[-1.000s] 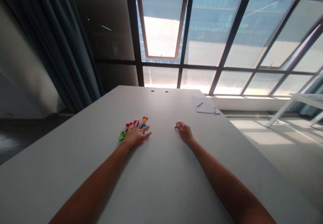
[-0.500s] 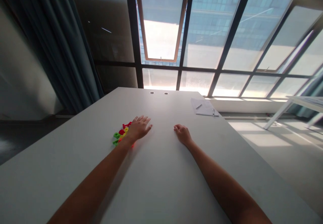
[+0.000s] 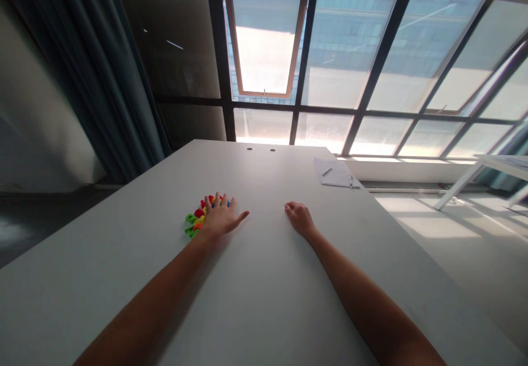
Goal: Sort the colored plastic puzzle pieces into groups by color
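My left hand is open, palm down with its fingers spread, over the right part of a small pile of brightly coloured plastic pieces. Red, green, yellow, orange and blue parts show around and between the fingers; the hand covers the others. A green piece lies at the pile's left edge. Whether the palm touches the pieces, I cannot tell. To the right, my right hand rests on the white table with its fingers curled closed. The inside of that hand is hidden.
Papers with a pen on top lie near the table's right edge. Two round holes are set near the far edge. Beyond are large windows, a dark curtain at left and another white table at right.
My left hand has turned and shifted slightly left over the pile, its fingers spreading wider, and blue now shows between them. My right hand stays in place, still curled.
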The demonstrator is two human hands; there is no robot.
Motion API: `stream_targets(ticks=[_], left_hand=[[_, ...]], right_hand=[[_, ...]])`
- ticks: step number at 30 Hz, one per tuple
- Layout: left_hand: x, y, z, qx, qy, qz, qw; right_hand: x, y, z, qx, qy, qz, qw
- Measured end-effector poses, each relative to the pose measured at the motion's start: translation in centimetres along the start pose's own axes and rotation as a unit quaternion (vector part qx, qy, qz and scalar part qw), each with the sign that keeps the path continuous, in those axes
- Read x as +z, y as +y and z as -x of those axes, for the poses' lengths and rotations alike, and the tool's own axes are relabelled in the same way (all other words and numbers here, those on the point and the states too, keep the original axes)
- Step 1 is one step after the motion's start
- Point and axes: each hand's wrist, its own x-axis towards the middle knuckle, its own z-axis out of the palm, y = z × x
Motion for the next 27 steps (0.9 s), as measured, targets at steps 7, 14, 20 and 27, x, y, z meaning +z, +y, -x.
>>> stream_targets(ticks=[7,14,20,27], left_hand=[[1.0,-1.2,2.4,0.060,0.039,-0.005,0.997],[1.6,-4.2,0.4,0.069,0.066,0.031,0.995],[1.3,-4.9,0.5,0.061,0.121,0.028,0.990],[0.1,-1.5,0.0,0.124,0.140,0.018,0.982]], right_hand=[[-0.1,0.0,0.2,-0.013,-0.007,0.003,1.000],[-0.1,0.1,0.3,-0.029,-0.001,0.008,1.000],[0.1,0.2,0.1,-0.039,0.002,0.013,0.999],[0.1,0.1,0.2,-0.045,-0.007,0.009,0.999]])
